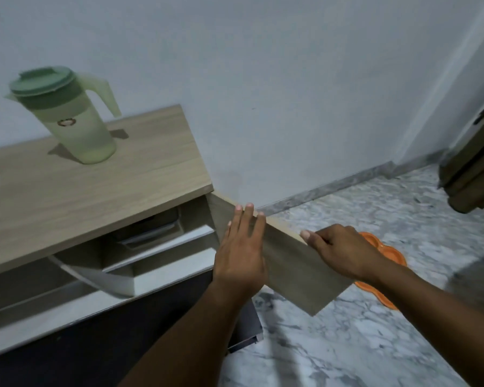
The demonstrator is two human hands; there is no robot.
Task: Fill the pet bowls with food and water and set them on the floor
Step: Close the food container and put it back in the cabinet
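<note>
Left hand point(242, 254): lay flat on the face of the open cabinet door point(288, 263), fingers straight and close together, tips over its top edge.
Right hand point(342, 251): fingers curled over the door's top edge, gripping it.
Orange pet bowl point(386, 256): sat on the marble floor point(375, 344), right of the door, partly hidden behind the right hand.
Green pitcher point(76, 113): stood lidded on the far left of the wooden countertop point(101, 188).

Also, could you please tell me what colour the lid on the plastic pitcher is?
Darker green lid, above the pale green plastic pitcher body; head view.
</note>
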